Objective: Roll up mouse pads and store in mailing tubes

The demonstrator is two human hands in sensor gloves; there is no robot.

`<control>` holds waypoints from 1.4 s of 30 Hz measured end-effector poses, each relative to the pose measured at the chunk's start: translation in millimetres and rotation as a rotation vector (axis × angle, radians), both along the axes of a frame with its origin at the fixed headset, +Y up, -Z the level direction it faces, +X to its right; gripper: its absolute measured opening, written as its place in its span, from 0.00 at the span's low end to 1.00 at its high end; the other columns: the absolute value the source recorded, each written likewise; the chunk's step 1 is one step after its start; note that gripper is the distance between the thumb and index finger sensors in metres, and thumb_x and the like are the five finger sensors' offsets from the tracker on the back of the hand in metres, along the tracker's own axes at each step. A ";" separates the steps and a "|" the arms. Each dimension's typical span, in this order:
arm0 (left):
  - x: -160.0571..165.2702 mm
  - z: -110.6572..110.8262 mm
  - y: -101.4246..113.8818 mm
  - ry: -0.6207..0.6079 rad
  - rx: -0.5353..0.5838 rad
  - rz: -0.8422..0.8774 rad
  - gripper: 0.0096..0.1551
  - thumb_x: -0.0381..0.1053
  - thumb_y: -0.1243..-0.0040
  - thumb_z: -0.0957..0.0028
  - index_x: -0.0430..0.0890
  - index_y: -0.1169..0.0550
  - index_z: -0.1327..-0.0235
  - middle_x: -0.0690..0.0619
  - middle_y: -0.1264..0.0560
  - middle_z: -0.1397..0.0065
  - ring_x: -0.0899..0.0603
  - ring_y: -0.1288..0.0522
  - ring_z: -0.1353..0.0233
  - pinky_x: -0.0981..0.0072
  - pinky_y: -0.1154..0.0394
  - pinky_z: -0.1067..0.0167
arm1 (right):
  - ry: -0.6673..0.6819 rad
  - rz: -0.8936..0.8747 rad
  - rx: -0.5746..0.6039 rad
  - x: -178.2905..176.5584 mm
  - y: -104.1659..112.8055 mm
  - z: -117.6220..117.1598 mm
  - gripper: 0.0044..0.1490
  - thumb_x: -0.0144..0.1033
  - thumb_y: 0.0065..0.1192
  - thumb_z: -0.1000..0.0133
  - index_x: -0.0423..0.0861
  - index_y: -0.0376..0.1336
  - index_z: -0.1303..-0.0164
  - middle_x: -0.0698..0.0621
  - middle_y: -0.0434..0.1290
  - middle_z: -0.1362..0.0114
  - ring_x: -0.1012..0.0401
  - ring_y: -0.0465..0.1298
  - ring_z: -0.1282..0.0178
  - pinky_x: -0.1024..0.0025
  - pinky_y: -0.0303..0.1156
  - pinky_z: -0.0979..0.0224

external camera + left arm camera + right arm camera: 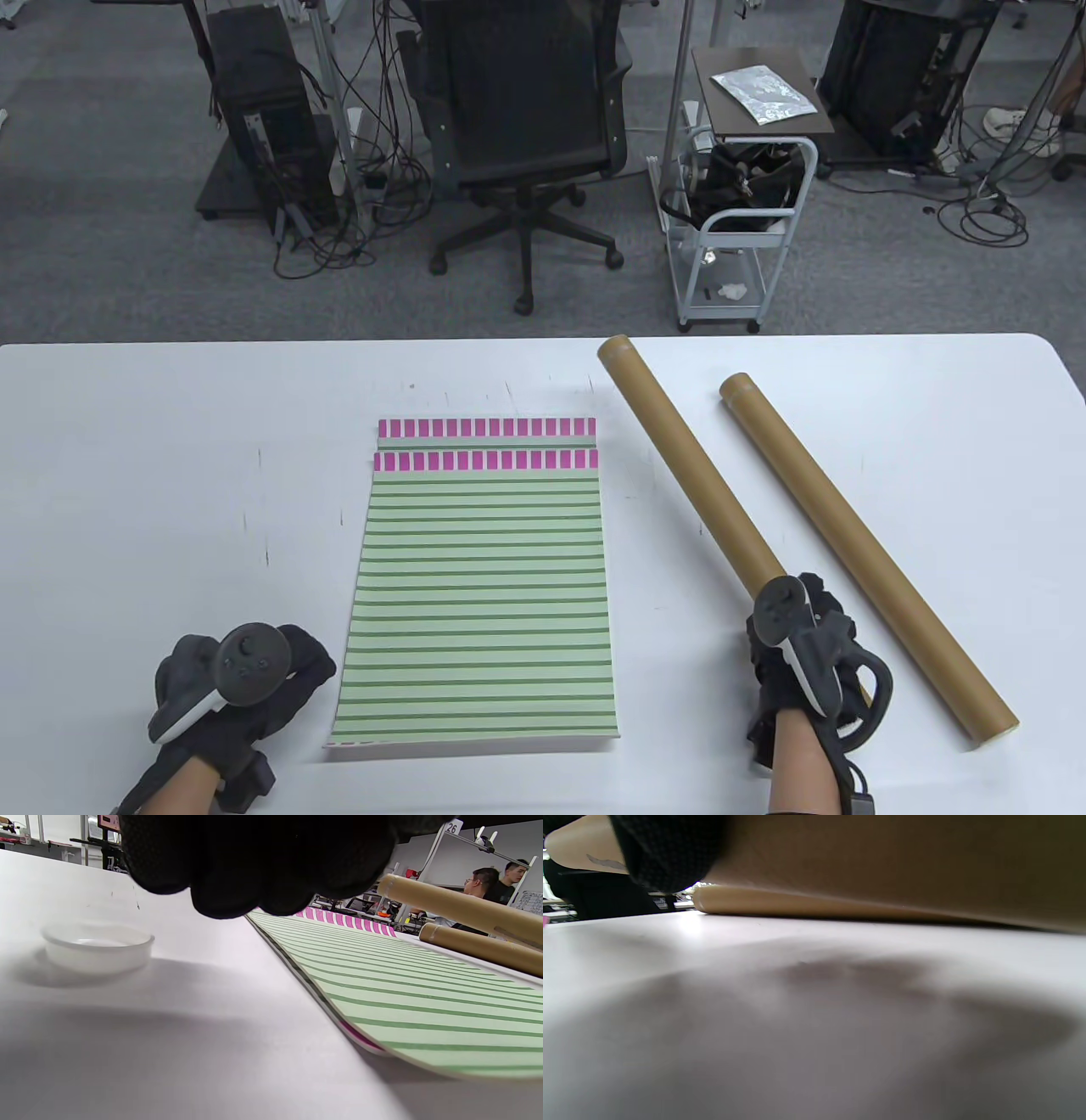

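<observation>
Two green-striped mouse pads with pink far bands lie stacked flat in the middle of the table; the top one (484,594) covers most of the lower one (488,429). My right hand (806,645) grips the near end of a brown mailing tube (687,475) and holds it a little above the table; it fills the top of the right wrist view (903,866). A second tube (865,552) lies on the table to its right. My left hand (254,671) hovers with curled fingers (254,866) just left of the pads' near corner and holds nothing.
A small white plastic cap (97,946) sits on the table left of the pads, beneath my left hand. The white table (127,475) ends at a far edge; an office chair (526,127) and a cart (730,229) stand beyond it.
</observation>
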State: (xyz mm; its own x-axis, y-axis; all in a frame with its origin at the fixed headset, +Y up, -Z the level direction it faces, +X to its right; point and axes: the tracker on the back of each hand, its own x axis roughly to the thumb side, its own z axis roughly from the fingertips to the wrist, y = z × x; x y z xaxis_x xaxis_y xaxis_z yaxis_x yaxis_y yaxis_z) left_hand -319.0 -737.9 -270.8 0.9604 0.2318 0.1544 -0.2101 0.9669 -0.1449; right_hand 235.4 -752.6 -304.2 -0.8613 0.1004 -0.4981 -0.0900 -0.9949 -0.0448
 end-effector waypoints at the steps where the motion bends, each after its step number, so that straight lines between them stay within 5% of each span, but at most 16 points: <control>1: -0.3 -0.1 -0.6 0.000 0.000 -0.008 0.23 0.65 0.50 0.56 0.56 0.17 0.60 0.58 0.20 0.39 0.49 0.21 0.38 0.55 0.23 0.32 | -0.014 -0.007 -0.011 2.6 -1.8 0.3 0.52 0.49 0.64 0.51 0.38 0.51 0.21 0.38 0.63 0.25 0.44 0.70 0.33 0.41 0.67 0.30; 10: -9.2 -1.2 0.8 0.036 -0.022 0.005 0.24 0.65 0.50 0.56 0.56 0.17 0.58 0.57 0.20 0.38 0.48 0.21 0.36 0.55 0.24 0.31 | -0.090 -0.072 -0.079 17.9 -12.3 1.2 0.52 0.48 0.64 0.50 0.36 0.51 0.20 0.37 0.63 0.25 0.43 0.69 0.33 0.40 0.67 0.30; 27: -3.7 -3.0 -2.8 0.018 -0.063 -0.004 0.26 0.66 0.50 0.57 0.56 0.18 0.56 0.57 0.21 0.35 0.48 0.21 0.34 0.54 0.25 0.29 | -0.025 -0.052 -0.143 11.1 -14.9 -1.9 0.52 0.47 0.61 0.47 0.34 0.48 0.19 0.34 0.59 0.23 0.40 0.65 0.32 0.38 0.64 0.29; 42: -4.7 -2.7 -4.1 0.019 -0.056 -0.021 0.31 0.68 0.50 0.57 0.58 0.25 0.42 0.59 0.29 0.24 0.47 0.28 0.23 0.51 0.30 0.24 | -0.020 -0.027 -0.166 10.0 -6.1 0.9 0.58 0.55 0.64 0.50 0.36 0.49 0.18 0.35 0.60 0.20 0.37 0.64 0.27 0.32 0.58 0.26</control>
State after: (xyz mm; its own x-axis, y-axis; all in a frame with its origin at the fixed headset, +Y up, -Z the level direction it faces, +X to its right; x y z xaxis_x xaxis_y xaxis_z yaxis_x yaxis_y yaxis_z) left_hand -323.7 -742.0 -273.5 0.9678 0.2193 0.1233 -0.1929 0.9615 -0.1955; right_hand 245.4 -758.7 -303.3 -0.8489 0.0381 -0.5272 -0.1177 -0.9860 0.1182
